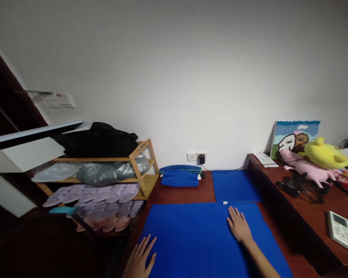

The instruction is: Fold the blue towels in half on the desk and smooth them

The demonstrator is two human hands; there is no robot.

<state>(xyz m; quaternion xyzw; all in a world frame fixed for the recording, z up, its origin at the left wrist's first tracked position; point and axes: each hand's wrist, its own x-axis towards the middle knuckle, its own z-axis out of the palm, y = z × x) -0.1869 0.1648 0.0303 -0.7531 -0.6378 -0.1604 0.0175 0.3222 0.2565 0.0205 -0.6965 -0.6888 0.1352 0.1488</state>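
Note:
A large blue cloth point(191, 235) lies spread out on a reddish-brown table point(176, 196). At the cloth's left edge is my left hand point(139, 258), fingers spread and holding nothing. My right hand point(239, 226) rests flat near the cloth's upper right, its fingers apart, with nothing in it. Behind the large cloth, a smaller blue cloth point(234, 185) lies flat near the wall. Folded blue cloths point(180, 177) sit to its left at the back of the table.
Left of the table stands a wooden rack point(145, 170) with slippers point(111, 193) and a black bag point(100, 141). A raised surface on the right holds a calculator point(341, 230), plush toys point(321, 154), cables and a picture point(295, 135). A black plug point(202, 158) is in the wall socket.

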